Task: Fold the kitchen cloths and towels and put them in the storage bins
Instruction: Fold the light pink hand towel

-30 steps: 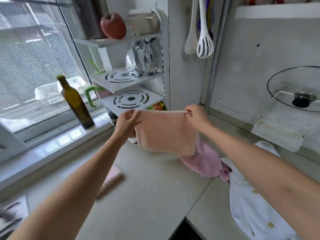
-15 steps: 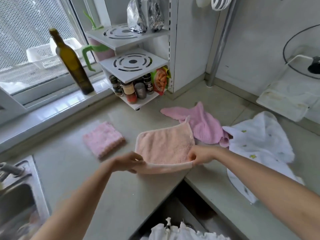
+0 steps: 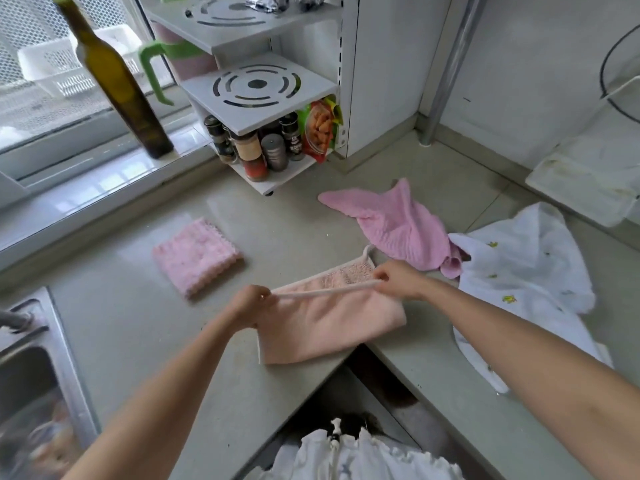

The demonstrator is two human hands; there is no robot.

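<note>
Two bare forearms reach forward from the bottom edge. The left hand (image 3: 250,304) and right hand (image 3: 398,279) are level, palms down, fingers curled, each pinching one end of a peach cloth's (image 3: 329,323) raised edge.

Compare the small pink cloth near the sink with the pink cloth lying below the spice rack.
The small pink cloth is folded into a neat square and lies flat; the other pink cloth is unfolded, crumpled and spread out. The folded one lies apart from other cloths; the crumpled one touches the white towel. The folded one looks paler. Both rest on the counter, untouched by either hand.
</note>
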